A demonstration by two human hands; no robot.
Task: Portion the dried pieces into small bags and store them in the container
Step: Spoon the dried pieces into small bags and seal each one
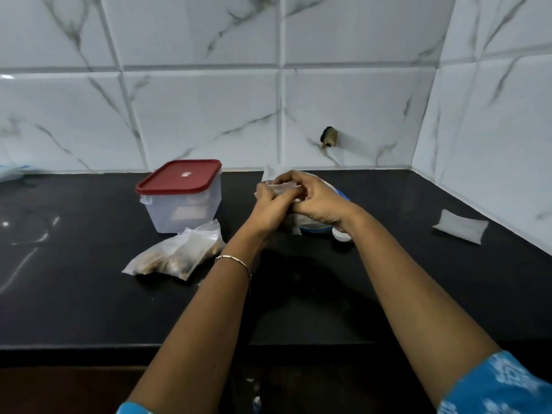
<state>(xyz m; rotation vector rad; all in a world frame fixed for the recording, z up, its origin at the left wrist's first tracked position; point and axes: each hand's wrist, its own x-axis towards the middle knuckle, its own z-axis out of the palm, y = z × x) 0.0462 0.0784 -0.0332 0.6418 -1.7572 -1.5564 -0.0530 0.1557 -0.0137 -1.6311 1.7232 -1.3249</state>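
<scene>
My left hand [270, 206] and my right hand [313, 201] meet over the middle of the black counter, both pinching a small clear plastic bag [282, 186] at its top; its contents are hidden by my fingers. Under them sits a blue-rimmed white bowl [316, 228], mostly covered by my right hand. To the left stands a translucent container with a red lid [180, 198], lid on. In front of it lie two filled small bags of brown dried pieces [176, 255].
A flat stack of empty small bags [460, 226] lies at the right near the corner wall. A white cap or lid [342, 235] peeks out beside the bowl. Another plastic bag [12, 171] shows at the far left edge. Tiled walls close off the back and right.
</scene>
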